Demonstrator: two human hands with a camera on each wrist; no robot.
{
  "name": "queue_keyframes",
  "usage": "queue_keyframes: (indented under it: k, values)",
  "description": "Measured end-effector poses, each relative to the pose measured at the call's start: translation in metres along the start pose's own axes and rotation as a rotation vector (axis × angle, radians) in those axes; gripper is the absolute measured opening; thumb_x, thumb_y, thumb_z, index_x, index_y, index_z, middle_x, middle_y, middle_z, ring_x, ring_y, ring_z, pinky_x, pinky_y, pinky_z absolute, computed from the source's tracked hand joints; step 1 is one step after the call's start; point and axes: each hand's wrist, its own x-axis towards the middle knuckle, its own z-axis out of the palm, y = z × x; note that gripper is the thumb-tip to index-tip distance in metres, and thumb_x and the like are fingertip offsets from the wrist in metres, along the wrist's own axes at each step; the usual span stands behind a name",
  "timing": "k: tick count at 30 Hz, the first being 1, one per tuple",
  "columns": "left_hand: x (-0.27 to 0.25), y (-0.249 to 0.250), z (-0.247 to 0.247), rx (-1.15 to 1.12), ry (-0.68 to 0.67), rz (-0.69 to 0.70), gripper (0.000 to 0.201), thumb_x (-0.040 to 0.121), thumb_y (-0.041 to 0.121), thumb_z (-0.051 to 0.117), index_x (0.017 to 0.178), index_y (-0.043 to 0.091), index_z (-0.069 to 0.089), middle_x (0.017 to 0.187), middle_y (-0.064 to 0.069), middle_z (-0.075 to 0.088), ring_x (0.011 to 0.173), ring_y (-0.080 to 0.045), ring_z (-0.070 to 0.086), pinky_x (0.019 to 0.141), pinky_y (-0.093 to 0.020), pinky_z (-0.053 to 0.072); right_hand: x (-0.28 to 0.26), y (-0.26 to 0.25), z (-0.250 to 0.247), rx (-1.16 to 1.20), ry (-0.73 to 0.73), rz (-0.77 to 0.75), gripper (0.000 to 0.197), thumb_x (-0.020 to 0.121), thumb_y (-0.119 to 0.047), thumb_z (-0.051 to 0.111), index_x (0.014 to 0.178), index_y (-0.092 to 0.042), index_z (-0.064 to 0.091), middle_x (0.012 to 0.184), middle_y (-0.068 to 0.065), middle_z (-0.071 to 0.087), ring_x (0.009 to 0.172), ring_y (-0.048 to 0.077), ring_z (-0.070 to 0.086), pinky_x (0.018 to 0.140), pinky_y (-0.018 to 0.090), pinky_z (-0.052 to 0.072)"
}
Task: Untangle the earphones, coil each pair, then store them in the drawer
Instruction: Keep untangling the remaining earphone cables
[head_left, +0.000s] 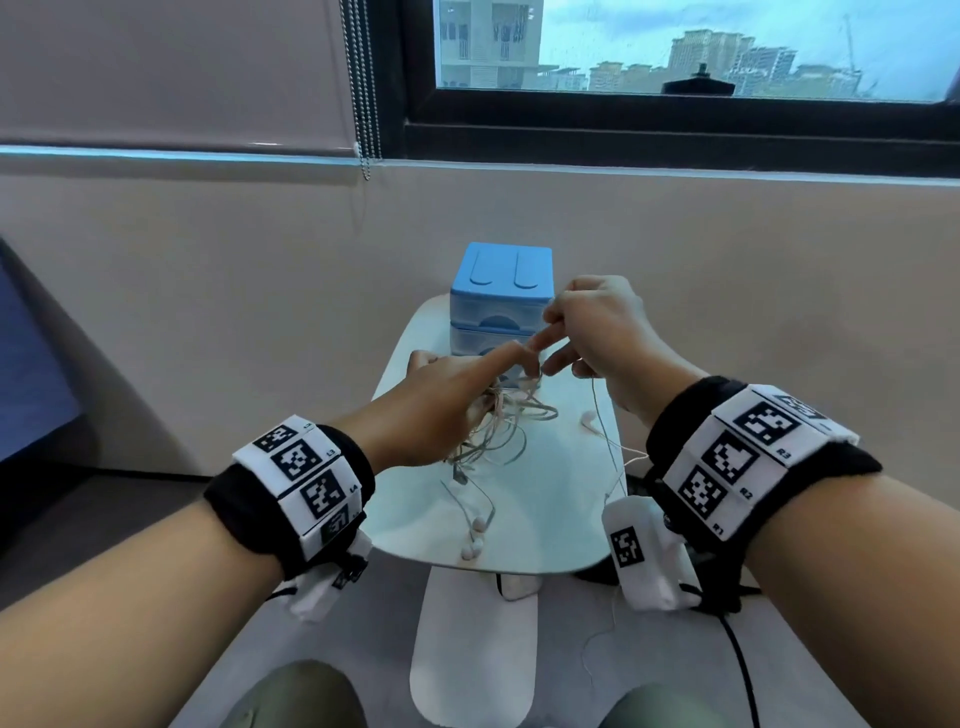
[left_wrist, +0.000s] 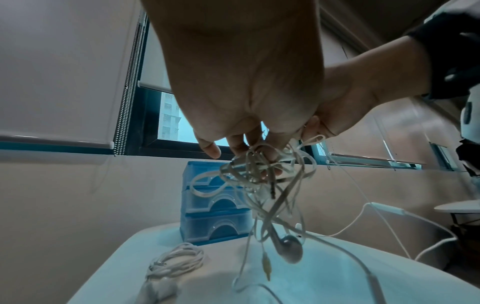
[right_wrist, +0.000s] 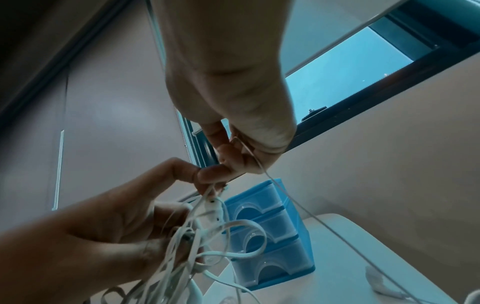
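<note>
Head view: both hands raised over the small white table (head_left: 545, 499), in front of the blue drawer unit (head_left: 501, 291); left hand (head_left: 441, 405) curls its grip round the tangled earphones (head_left: 493, 431), index finger stretched fwd; the tangle hangs from that grip down to the table; right hand (head_left: 597, 327) pinches a thin cable at its fingertips, just beside the left index tip; two earbuds (head_left: 475, 540) lie near the table's front edge.

Left wrist view: left hand (left_wrist: 241, 82) has fingers closed on the tangled earphones (left_wrist: 259, 174) directly below it; one earbud (left_wrist: 289, 250) and a jack plug dangle above the table (left_wrist: 324, 288); a coiled pair (left_wrist: 176, 261) lies on the table, left of the tangle, near the drawer unit (left_wrist: 207, 205).

Right wrist view: right hand (right_wrist: 233, 92) pinches one cable (right_wrist: 262, 168) btwn thumb and finger; the cable runs down to the table (right_wrist: 337, 257); left hand (right_wrist: 109, 222) grips the tangled earphones (right_wrist: 202, 236) just below; drawer unit (right_wrist: 267, 226) behind, drawers closed.
</note>
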Motion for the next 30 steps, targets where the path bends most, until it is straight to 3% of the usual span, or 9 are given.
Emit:
queue_keyframes:
  k: [3, 8, 12, 14, 17, 19, 23, 25, 30]
  values:
    - [-0.004, -0.007, 0.002, -0.016, -0.054, -0.016, 0.062, 0.096, -0.002, 0.045, 0.135, 0.046, 0.037, 0.085, 0.039, 0.055, 0.075, 0.000, 0.049, 0.087, -0.038, 0.034, 0.004, -0.002, -0.009, 0.011, 0.041, -0.017, 0.018, 0.087, -0.002, 0.047, 0.080, -0.008, 0.062, 0.072, 0.017, 0.075, 0.042, 0.024, 0.058, 0.043, 0.022, 0.029]
    - [-0.006, -0.017, 0.008, -0.207, -0.212, -0.156, 0.071, 0.095, 0.002, 0.051, 0.143, 0.048, 0.024, 0.089, -0.013, 0.061, 0.066, -0.018, 0.049, 0.067, -0.031, 0.049, 0.006, -0.019, -0.035, -0.030, 0.153, -0.099, 0.018, 0.086, -0.005, 0.052, 0.076, -0.008, 0.066, 0.066, 0.014, 0.070, 0.037, 0.017, 0.048, 0.039, 0.018, 0.029]
    - [0.001, -0.019, 0.010, -0.195, -0.301, -0.266, 0.085, 0.093, 0.011, 0.067, 0.151, 0.042, 0.014, 0.114, -0.024, 0.062, 0.091, -0.033, 0.063, 0.084, -0.041, 0.054, 0.000, -0.037, -0.053, -0.206, 0.085, -0.152, 0.018, 0.088, -0.008, 0.057, 0.080, -0.005, 0.073, 0.062, 0.010, 0.063, 0.046, 0.017, 0.044, 0.041, 0.019, 0.033]
    - [0.005, -0.018, -0.001, -0.226, -0.243, -0.293, 0.092, 0.090, 0.015, 0.075, 0.152, 0.043, 0.013, 0.125, -0.020, 0.056, 0.107, -0.027, 0.061, 0.090, -0.038, 0.055, -0.006, -0.045, -0.056, -0.341, -0.026, -0.195, 0.016, 0.089, -0.009, 0.061, 0.082, -0.006, 0.075, 0.061, 0.009, 0.062, 0.047, 0.016, 0.044, 0.042, 0.020, 0.035]
    - [0.011, 0.007, -0.024, -0.402, -0.184, -0.169, 0.100, 0.083, 0.026, 0.085, 0.153, 0.043, 0.014, 0.129, 0.003, 0.054, 0.122, -0.003, 0.055, 0.091, -0.013, 0.049, -0.016, -0.055, -0.054, -0.530, -0.186, -0.281, 0.017, 0.092, -0.017, 0.066, 0.080, -0.014, 0.077, 0.063, 0.006, 0.065, 0.051, 0.011, 0.048, 0.051, 0.024, 0.042]
    - [0.017, 0.027, -0.034, -0.543, -0.182, -0.115, 0.094, 0.082, 0.033, 0.086, 0.152, 0.038, 0.022, 0.127, 0.005, 0.062, 0.122, -0.002, 0.058, 0.098, -0.018, 0.048, -0.021, -0.060, -0.047, -0.561, -0.250, -0.353, 0.018, 0.092, -0.020, 0.067, 0.078, -0.013, 0.076, 0.061, 0.003, 0.064, 0.048, 0.006, 0.047, 0.055, 0.026, 0.042]
    - [0.019, 0.056, -0.052, -0.653, -0.164, -0.132, 0.017, 0.103, 0.017, 0.060, 0.112, 0.004, 0.066, 0.080, -0.020, 0.065, 0.070, -0.017, 0.066, 0.076, -0.023, 0.054, -0.030, -0.052, -0.035, -0.258, -0.263, -0.430, 0.029, 0.095, -0.021, 0.065, 0.070, -0.007, 0.069, 0.056, 0.003, 0.053, 0.047, 0.008, 0.042, 0.051, 0.022, 0.034]
    - [0.020, 0.061, -0.062, -0.635, -0.155, -0.153, 0.029, 0.107, 0.014, 0.049, 0.092, -0.001, 0.068, 0.067, -0.015, 0.056, 0.058, -0.016, 0.058, 0.063, -0.020, 0.048, -0.036, -0.040, -0.035, -0.037, -0.300, -0.410, 0.033, 0.099, -0.025, 0.061, 0.073, -0.004, 0.063, 0.058, 0.007, 0.046, 0.051, 0.014, 0.037, 0.050, 0.024, 0.028]
    - [0.011, 0.054, -0.087, -0.847, -0.046, -0.192, 0.036, 0.107, 0.016, 0.041, 0.076, 0.007, 0.057, 0.055, -0.002, 0.038, 0.050, -0.018, 0.038, 0.077, -0.043, 0.044, -0.042, 0.009, -0.050, 0.080, -0.355, -0.218, 0.038, 0.095, -0.047, 0.063, 0.078, -0.013, 0.061, 0.070, 0.007, 0.054, 0.063, 0.016, 0.047, 0.071, 0.036, 0.035]
